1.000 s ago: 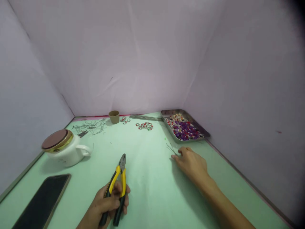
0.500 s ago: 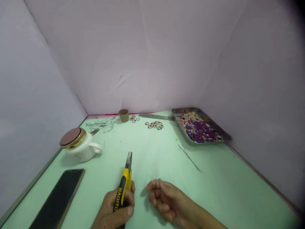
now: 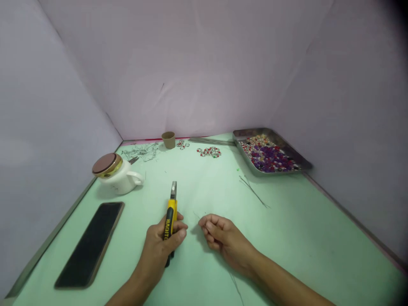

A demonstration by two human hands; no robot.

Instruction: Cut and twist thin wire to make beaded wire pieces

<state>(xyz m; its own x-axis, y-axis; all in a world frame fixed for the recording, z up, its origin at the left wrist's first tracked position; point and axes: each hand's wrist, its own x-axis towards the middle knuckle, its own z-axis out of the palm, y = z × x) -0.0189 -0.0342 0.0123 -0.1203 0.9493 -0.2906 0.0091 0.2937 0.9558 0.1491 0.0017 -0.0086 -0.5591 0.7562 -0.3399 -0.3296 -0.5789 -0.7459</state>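
Observation:
My left hand [image 3: 159,238] is wrapped round the yellow-and-black handles of a pair of pliers [image 3: 172,212], whose metal jaws point away from me. To its right, my right hand [image 3: 223,238] is closed in a pinch on a thin wire [image 3: 196,214]; a fine end shows just past the fingertips. Below the right wrist, thin wire strands [image 3: 236,285] lie on the table; whether they join the pinched wire I cannot tell. A gap separates the plier jaws from the right fingertips.
A phone [image 3: 91,246] and a lidded white mug [image 3: 119,178] stand left. Behind are a wire tangle [image 3: 142,151], a small brown cup [image 3: 168,140], beaded pieces [image 3: 209,151] and long wires [image 3: 212,141]. A metal tray [image 3: 255,170] of beads is right, near loose wires [image 3: 253,191].
Both hands show higher in the view, and the table things have shifted up too, as the camera tilted. The right thumb has closed against the fingers.

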